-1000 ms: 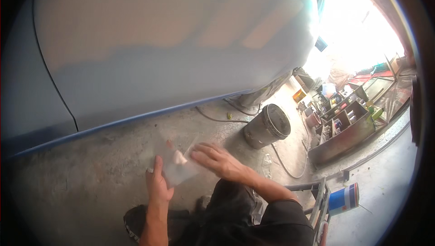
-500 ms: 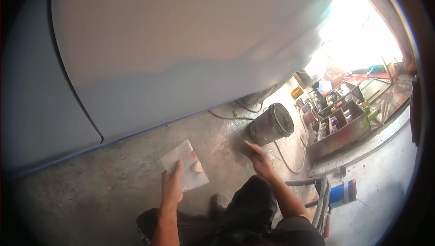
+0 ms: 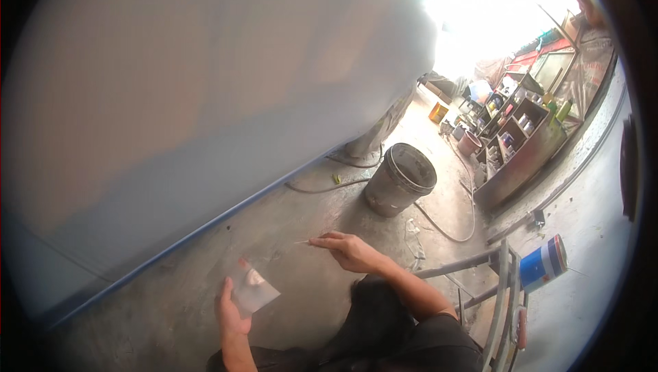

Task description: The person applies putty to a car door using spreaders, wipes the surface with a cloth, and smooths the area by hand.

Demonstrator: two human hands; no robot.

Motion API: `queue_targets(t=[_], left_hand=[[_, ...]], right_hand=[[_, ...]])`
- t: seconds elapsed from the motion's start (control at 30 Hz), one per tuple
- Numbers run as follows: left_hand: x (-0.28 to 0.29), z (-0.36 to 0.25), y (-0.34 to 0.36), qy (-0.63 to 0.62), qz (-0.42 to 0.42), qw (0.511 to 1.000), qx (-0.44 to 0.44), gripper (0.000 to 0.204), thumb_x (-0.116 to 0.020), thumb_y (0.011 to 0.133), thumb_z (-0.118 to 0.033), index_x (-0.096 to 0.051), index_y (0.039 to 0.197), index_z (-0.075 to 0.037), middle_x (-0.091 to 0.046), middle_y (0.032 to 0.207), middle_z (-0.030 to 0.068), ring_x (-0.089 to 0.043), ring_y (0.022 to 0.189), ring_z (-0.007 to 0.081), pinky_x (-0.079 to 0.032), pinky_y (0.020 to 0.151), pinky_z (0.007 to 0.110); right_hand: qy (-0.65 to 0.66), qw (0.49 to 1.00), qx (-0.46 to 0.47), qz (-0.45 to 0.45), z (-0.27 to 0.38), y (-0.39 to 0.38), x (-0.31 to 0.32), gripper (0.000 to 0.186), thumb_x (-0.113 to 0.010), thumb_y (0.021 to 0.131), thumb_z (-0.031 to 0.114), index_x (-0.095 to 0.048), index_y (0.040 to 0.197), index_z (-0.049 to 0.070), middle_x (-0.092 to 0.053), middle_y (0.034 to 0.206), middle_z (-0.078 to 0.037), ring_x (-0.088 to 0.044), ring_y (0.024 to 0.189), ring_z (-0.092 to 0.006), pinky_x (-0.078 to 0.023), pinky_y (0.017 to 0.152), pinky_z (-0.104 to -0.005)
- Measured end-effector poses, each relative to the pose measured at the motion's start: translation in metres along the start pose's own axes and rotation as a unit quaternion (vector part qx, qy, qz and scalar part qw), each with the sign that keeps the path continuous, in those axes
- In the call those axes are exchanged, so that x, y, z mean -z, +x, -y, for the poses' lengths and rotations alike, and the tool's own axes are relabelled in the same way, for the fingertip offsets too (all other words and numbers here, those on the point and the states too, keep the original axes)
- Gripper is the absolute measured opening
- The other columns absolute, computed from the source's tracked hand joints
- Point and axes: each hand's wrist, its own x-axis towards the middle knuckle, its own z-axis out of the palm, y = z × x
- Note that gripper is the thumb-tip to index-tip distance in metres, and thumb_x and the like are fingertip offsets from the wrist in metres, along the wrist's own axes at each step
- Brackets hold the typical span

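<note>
My left hand (image 3: 234, 309) grips a flat, pale square mixing board (image 3: 259, 294) by its edge, thumb on top. On the board lie a beige dab of putty (image 3: 255, 278) and a small red smear (image 3: 243, 262). To the right of it, my right hand (image 3: 353, 252) is closed on a thin, flat spreader (image 3: 301, 242), seen nearly edge-on, pointing left toward the board but apart from it. A large grey vehicle panel (image 3: 226, 159) with beige patches rises in front of both hands.
A grey bucket (image 3: 391, 190) stands on the concrete floor (image 3: 274, 235) beyond my right hand. A hose (image 3: 473, 214) curls past it. At right are a metal stand (image 3: 504, 290), a blue-and-white can (image 3: 541, 266) and a wooden shelf box (image 3: 521, 152) holding bottles.
My view has turned to the right. The board in my left hand has shifted left and lower in the picture. My right hand has swung left, its spreader now pointing toward the board.
</note>
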Motion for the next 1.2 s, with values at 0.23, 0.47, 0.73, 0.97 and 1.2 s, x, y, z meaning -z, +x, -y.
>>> queue_targets(t=[0.23, 0.47, 0.73, 0.97, 1.2], left_hand=[[-0.047, 0.034, 0.002, 0.004, -0.040, 0.997, -0.061, 0.042, -0.060, 0.098, -0.034, -0.059, 0.130, -0.007, -0.066, 0.123, 0.0064, -0.063, 0.112, 0.0231, -0.049, 0.098, 0.039], [-0.103, 0.065, 0.014, -0.022, -0.044, 0.992, -0.114, 0.044, -0.059, 0.098, -0.034, -0.056, 0.132, -0.006, -0.064, 0.125, 0.0056, -0.061, 0.113, 0.0230, -0.049, 0.097, 0.040], [-0.127, 0.098, 0.046, -0.049, -0.121, 0.976, -0.173, 0.034, -0.066, 0.095, -0.032, -0.063, 0.120, -0.009, -0.069, 0.114, 0.0049, -0.068, 0.103, 0.0219, -0.056, 0.090, 0.039], [-0.152, 0.138, 0.034, -0.073, -0.198, 0.955, -0.207, 0.026, -0.062, 0.097, -0.029, -0.064, 0.114, -0.008, -0.071, 0.105, 0.0060, -0.072, 0.090, 0.0220, -0.062, 0.078, 0.038], [-0.165, 0.150, 0.015, -0.094, -0.197, 0.951, -0.218, 0.038, -0.065, 0.094, -0.035, -0.060, 0.122, -0.010, -0.067, 0.113, 0.0064, -0.066, 0.101, 0.0242, -0.055, 0.087, 0.038]], right_hand=[[0.048, 0.997, 0.020, 0.057, -0.063, -0.032, 0.025, 0.053, -0.046, 0.090, -0.004, -0.060, 0.137, 0.017, -0.062, 0.126, -0.010, -0.064, 0.105, -0.0346, -0.052, 0.088, -0.0411], [0.127, 0.988, 0.074, 0.042, -0.150, -0.020, 0.038, 0.054, -0.046, 0.087, -0.005, -0.061, 0.135, 0.015, -0.062, 0.124, -0.012, -0.064, 0.103, -0.0370, -0.051, 0.088, -0.0436], [0.188, 0.973, 0.117, 0.060, -0.218, -0.007, 0.029, 0.055, -0.052, 0.081, -0.003, -0.062, 0.132, 0.014, -0.064, 0.116, -0.015, -0.064, 0.100, -0.0396, -0.052, 0.085, -0.0448], [0.202, 0.965, 0.140, 0.092, -0.258, -0.009, 0.018, 0.048, -0.052, 0.085, -0.001, -0.064, 0.129, 0.015, -0.065, 0.110, -0.018, -0.064, 0.095, -0.0409, -0.052, 0.080, -0.0464], [0.284, 0.944, 0.146, 0.085, -0.260, -0.011, 0.039, 0.045, -0.052, 0.086, -0.004, -0.067, 0.126, 0.010, -0.067, 0.111, -0.019, -0.065, 0.099, -0.0394, -0.051, 0.085, -0.0436]])
